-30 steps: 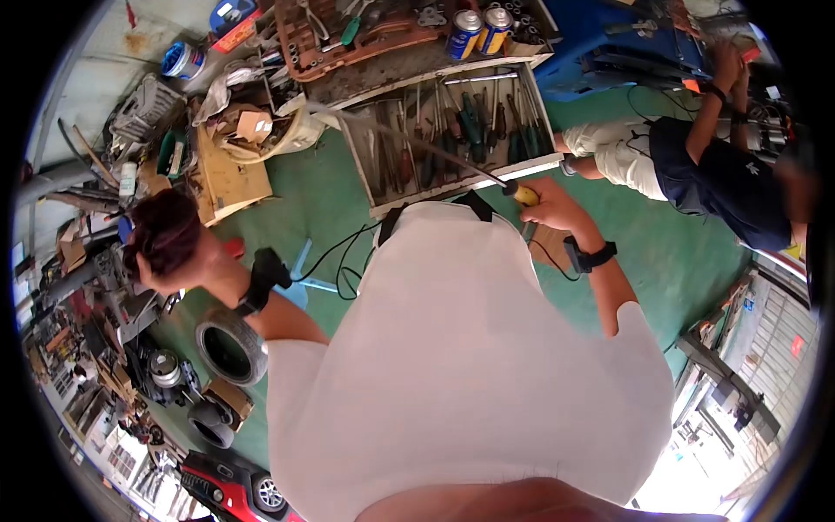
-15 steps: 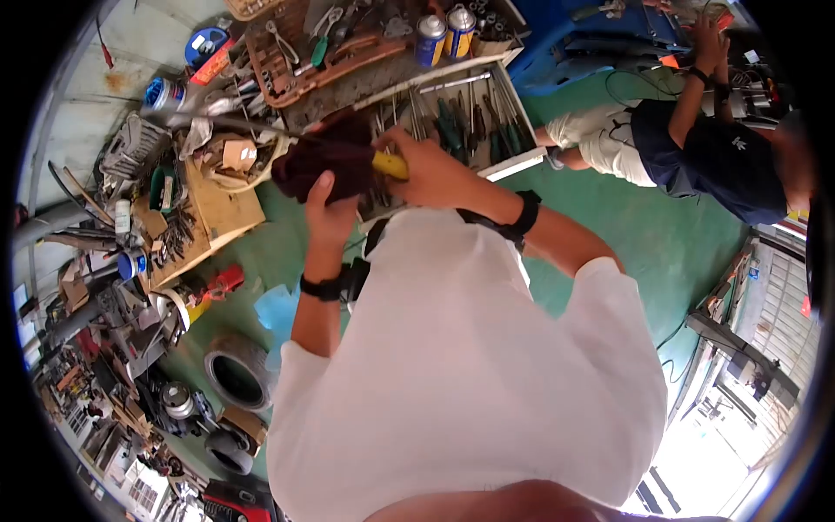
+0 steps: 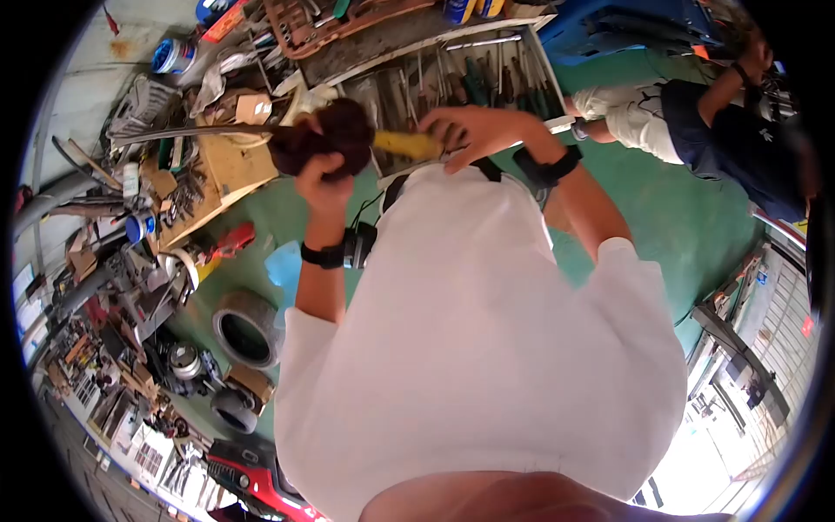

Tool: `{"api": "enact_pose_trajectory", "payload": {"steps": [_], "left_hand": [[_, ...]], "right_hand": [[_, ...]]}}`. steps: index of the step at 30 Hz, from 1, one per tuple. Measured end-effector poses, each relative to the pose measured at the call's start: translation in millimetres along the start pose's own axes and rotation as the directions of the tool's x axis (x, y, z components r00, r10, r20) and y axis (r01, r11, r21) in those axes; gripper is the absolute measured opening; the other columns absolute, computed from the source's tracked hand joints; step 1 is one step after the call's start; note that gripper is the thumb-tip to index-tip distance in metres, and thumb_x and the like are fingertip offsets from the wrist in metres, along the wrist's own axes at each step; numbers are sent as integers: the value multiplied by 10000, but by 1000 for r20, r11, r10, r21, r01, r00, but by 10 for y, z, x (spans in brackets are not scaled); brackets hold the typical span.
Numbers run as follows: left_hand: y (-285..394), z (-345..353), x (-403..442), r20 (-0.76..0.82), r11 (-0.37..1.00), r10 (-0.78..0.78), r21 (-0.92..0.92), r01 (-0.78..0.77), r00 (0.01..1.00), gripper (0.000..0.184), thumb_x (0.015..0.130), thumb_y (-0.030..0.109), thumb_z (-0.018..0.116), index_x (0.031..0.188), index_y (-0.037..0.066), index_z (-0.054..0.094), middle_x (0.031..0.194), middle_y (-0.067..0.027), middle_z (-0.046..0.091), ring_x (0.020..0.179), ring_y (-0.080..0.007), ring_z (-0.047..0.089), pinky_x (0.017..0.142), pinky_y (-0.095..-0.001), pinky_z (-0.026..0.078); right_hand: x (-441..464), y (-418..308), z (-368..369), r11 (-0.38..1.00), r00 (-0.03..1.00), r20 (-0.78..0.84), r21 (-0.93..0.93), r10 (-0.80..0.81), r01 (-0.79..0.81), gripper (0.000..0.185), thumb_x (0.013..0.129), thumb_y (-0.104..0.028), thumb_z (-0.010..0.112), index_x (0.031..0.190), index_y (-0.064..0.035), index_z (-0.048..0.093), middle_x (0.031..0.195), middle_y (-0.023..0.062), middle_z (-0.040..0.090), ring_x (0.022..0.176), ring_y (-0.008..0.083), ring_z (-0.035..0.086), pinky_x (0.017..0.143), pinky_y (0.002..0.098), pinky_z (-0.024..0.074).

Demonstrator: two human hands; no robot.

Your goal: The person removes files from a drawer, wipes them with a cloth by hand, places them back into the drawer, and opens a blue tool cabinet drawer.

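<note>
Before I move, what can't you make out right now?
All in the head view:
- Long, thin grey metal shaft: partly hidden by the bunched dark maroon cloth in the left hand.
- Yellow elongated handle: blur hides whether the right hand has a grip on it.
- Blue and yellow cylindrical cans: cut off by the upper edge.
</note>
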State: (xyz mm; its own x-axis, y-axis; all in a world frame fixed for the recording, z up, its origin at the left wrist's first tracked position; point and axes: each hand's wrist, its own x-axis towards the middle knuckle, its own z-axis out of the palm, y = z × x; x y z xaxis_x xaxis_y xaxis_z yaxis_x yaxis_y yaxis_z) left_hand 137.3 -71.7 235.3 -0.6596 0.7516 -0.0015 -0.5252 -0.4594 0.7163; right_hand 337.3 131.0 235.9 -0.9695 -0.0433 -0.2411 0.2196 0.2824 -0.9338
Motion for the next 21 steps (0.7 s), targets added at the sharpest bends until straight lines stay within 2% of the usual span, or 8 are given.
{"api": "enact_pose_trajectory", "payload": {"steps": [1, 4, 7, 12, 17, 19, 20, 21], "left_hand": [[149, 187, 54, -74, 998, 52, -34, -54, 996, 469, 589, 64, 545, 1055, 63, 492, 998, -99, 478, 1030, -309, 531, 983, -439, 434], [456, 403, 217, -46, 980, 57, -189, -65, 997, 409, 588, 63, 533, 992, 82, 475, 1008, -124, 516, 1061, -333, 530, 1009, -518, 396], [503, 419, 250, -66, 961, 104, -249, -117, 992, 393, 588, 59, 518, 978, 83, 468, 1015, -120, 522, 1071, -333, 523, 1017, -546, 376], [376, 395, 241, 51, 960, 73, -275, -56, 996, 392, 585, 75, 501, 975, 84, 460, 1035, -132, 539, 1068, -341, 514, 1029, -554, 361], [282, 509, 275, 153, 932, 83, -362, -22, 985, 378, 588, 111, 515, 961, 100, 455, 1058, -112, 528, 1052, -320, 515, 988, -577, 356], [346, 619, 316, 143, 939, 101, -340, -47, 984, 377, 589, 120, 520, 960, 103, 458, 1060, -111, 528, 1049, -315, 516, 984, -579, 354], [370, 666, 328, 132, 944, 123, -321, -75, 984, 375, 591, 129, 525, 960, 106, 460, 1062, -110, 528, 1046, -310, 518, 980, -582, 352], [379, 680, 331, 135, 942, 125, -327, -75, 983, 375, 591, 129, 525, 960, 106, 460, 1062, -110, 528, 1046, -310, 518, 980, -582, 352]], "right_hand": [[-40, -31, -63, 980, 991, 97, 164, 95, -110, 515, 840, -280, 767, 1237, -65, 520, 877, 57, 658, 759, 166, 610, 677, 314, 499], [-78, -142, -123, 922, 982, 25, 342, 186, -183, 274, 916, -237, 699, 1111, -74, 596, 813, 0, 641, 718, 74, 566, 628, 249, 461], [-114, -402, -66, 946, 982, -187, 324, 36, 27, 264, 937, -300, 672, 1081, -83, 632, 790, 1, 641, 691, 83, 576, 593, 241, 458], [-246, -458, -112, 968, 905, -408, 156, -119, 198, 269, 815, -38, 770, 1047, -48, 634, 880, -11, 648, 775, 100, 602, 738, 256, 480], [-443, -294, -140, 933, 957, -288, 353, 35, 72, 335, 774, 26, 777, 1073, -31, 638, 1064, 44, 638, 977, 111, 615, 795, 274, 490], [-482, -227, -124, 932, 948, -301, 303, -102, 197, 537, 869, -265, 747, 1314, -47, 541, 1296, 154, 560, 1196, 212, 557, 938, 337, 470], [-487, -221, -114, 933, 948, -302, 300, -104, 197, 537, 869, -265, 747, 1314, -47, 541, 1296, 154, 560, 1196, 212, 557, 938, 337, 470], [-484, -319, -93, 661, 891, -433, 631, -136, 407, 706, 879, -467, 639, 1415, -64, 417, 1391, 192, 468, 1288, 264, 471, 1016, 373, 416]]}}
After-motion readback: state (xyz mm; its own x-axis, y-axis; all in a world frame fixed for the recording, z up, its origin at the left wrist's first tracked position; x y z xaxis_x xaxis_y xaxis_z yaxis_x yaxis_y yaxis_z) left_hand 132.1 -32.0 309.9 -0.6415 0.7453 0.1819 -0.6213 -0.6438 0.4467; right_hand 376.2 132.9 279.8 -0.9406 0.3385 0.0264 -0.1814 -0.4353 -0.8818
